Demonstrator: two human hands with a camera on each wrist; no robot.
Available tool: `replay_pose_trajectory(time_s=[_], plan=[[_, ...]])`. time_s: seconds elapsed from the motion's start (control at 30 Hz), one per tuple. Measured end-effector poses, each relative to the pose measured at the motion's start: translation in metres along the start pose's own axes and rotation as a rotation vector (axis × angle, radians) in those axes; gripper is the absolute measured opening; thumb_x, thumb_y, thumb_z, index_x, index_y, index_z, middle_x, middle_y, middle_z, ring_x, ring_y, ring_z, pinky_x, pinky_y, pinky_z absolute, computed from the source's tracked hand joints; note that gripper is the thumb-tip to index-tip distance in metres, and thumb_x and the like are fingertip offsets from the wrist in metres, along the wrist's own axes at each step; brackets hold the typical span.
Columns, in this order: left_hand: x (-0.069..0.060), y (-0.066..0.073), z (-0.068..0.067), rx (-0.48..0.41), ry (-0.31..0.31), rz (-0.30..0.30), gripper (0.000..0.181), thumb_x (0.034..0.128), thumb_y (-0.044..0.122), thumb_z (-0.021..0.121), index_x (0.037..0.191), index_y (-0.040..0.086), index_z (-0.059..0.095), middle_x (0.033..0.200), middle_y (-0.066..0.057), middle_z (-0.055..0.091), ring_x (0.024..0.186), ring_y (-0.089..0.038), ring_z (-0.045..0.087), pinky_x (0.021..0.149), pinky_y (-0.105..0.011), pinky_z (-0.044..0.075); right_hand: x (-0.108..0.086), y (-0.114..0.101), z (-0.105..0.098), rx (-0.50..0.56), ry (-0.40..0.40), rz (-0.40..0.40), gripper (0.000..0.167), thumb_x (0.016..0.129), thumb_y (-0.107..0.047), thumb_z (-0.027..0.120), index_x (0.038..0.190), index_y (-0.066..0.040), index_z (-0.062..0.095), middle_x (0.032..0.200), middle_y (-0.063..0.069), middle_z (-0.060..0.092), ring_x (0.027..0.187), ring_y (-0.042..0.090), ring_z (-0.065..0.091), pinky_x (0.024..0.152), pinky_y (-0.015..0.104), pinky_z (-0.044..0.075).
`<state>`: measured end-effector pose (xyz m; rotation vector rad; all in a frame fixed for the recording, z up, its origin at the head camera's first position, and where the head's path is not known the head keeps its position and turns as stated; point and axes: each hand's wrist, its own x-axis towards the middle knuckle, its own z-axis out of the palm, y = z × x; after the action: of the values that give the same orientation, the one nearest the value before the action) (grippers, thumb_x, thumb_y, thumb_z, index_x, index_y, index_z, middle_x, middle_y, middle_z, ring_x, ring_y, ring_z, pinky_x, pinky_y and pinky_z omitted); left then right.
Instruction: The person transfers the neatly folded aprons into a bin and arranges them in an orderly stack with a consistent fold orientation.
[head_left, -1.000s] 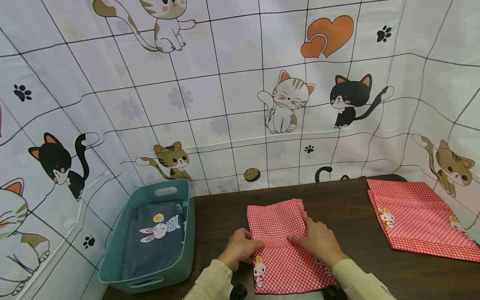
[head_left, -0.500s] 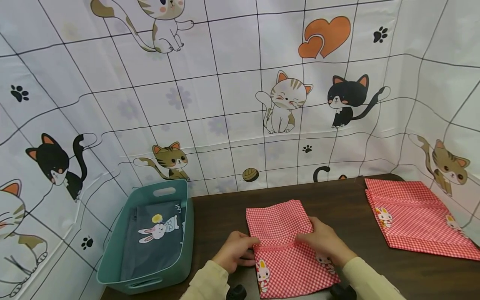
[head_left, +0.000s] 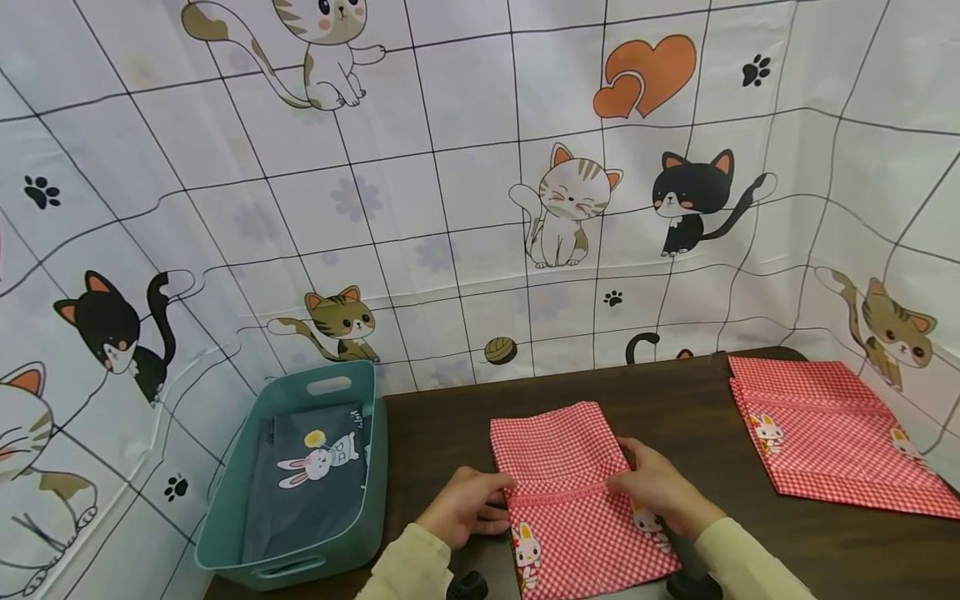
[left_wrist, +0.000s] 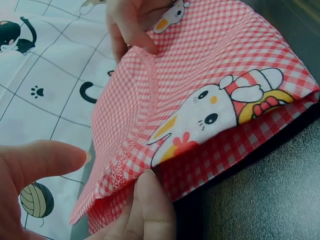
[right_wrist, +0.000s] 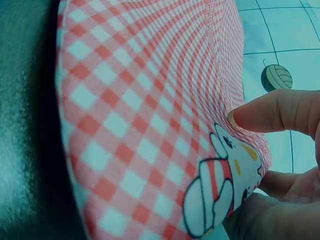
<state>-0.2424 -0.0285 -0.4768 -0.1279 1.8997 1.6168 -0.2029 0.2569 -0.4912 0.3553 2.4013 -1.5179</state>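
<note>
A folded red-and-white gingham cloth with rabbit prints and a lace-like seam across it lies in front of me in the head view. My left hand is at its left edge. In the left wrist view the fingertips touch the edge of the layers from below, while the thumb stands apart from the fabric. My right hand pinches the right edge, thumb on top beside a rabbit print and fingers beneath, as the right wrist view shows. The underside of the cloth is hidden.
A green basket stands on the left with folded dark blue-grey fabric inside. Another folded gingham cloth lies at the right of the dark table. A cat-print sheet hangs behind. Black objects sit near my wrists.
My hands have moved apart, the left slightly leftward and the right toward the right edge. The cloth has spread wider and come slightly nearer to me.
</note>
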Motion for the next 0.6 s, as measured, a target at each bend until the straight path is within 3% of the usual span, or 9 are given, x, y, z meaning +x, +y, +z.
replay_pose_trajectory(time_s=[0.23,0.4,0.6], plan=[[0.0015,-0.0014,-0.0008,0.033,0.007,-0.003,0.033,0.1017,0.021,0.069,0.123,-0.004,0.067,0.110,-0.019,0.069,0.085,-0.019,0.069,0.073,-0.029,0.063,-0.0009,0.0004,0.0018,0.035,-0.008,0.002,0.088,0.092,-0.007,0.066,0.165,0.010,0.020,0.149,0.039,0.050,0.121,0.039,0.066,0.092,0.048,0.057],[0.0025,-0.0052,-0.0004,0.063,0.015,0.064,0.034,0.1017,0.019,0.069,0.126,-0.004,0.063,0.105,-0.013,0.070,0.085,-0.016,0.067,0.075,-0.030,0.060,-0.0014,0.0024,0.0023,0.044,-0.002,-0.001,0.087,0.092,-0.006,0.065,0.165,0.010,0.020,0.150,0.039,0.049,0.121,0.039,0.065,0.094,0.049,0.057],[0.0031,-0.0057,0.0016,0.066,0.010,0.110,0.044,0.1014,0.021,0.070,0.136,-0.001,0.056,0.114,-0.015,0.072,0.095,-0.020,0.072,0.085,-0.041,0.062,-0.0011,0.0051,0.0018,0.047,0.009,-0.003,0.086,0.093,-0.007,0.066,0.165,0.010,0.021,0.153,0.040,0.047,0.124,0.041,0.064,0.098,0.052,0.055]])
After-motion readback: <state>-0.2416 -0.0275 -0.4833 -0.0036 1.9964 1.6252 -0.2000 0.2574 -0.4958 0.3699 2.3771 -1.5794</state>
